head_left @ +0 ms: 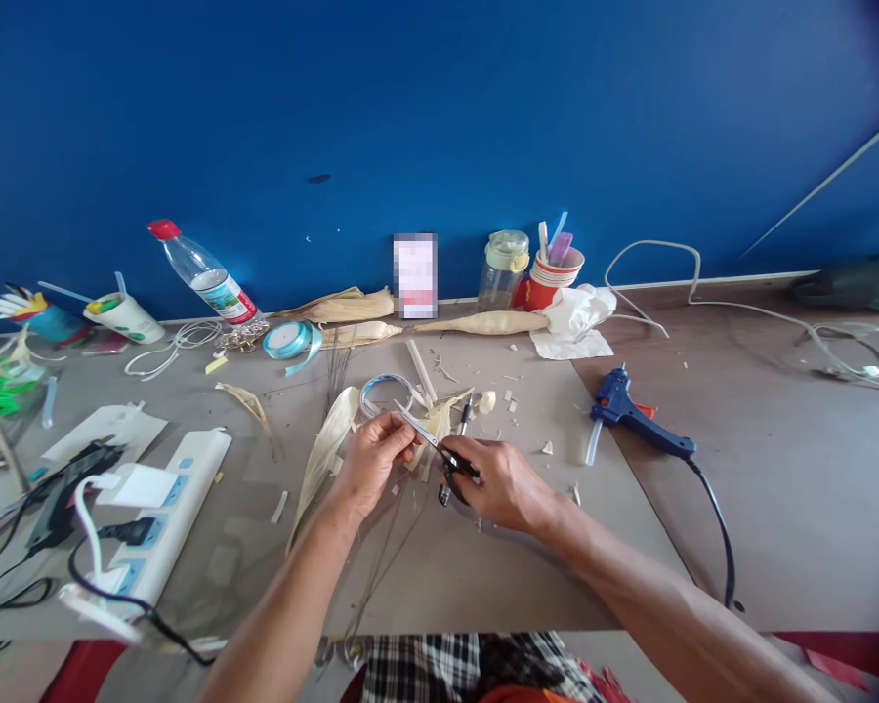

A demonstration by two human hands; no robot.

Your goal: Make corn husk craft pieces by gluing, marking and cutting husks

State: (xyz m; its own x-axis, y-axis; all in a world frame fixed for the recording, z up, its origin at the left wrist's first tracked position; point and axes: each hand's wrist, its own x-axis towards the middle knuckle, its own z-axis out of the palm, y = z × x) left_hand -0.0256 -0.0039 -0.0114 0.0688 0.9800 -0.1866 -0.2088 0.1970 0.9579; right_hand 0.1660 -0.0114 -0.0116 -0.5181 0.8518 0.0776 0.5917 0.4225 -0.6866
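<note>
My right hand (504, 483) is wrapped around the black handles of a pair of scissors (423, 430). Their metal blades point up and left, passing close by the fingertips of my left hand (372, 461). That hand is closed in a pinch, and what sits between its fingers is too small to name. A dried corn husk (327, 444) lies just left of it on the table. Behind the fingers is a ring-shaped roll (386, 379). A black pen (467, 412) lies partly under the scissors, among husk pieces (439, 422).
A blue glue gun (641, 415) rests at right, its cord trailing forward. At left lies a power strip (190, 508) with plugs and cables. Along the blue wall stand a tilted water bottle (216, 283), a jar (503, 273) and paper cups (553, 278). A teal ribbon spool (287, 339) lies nearby.
</note>
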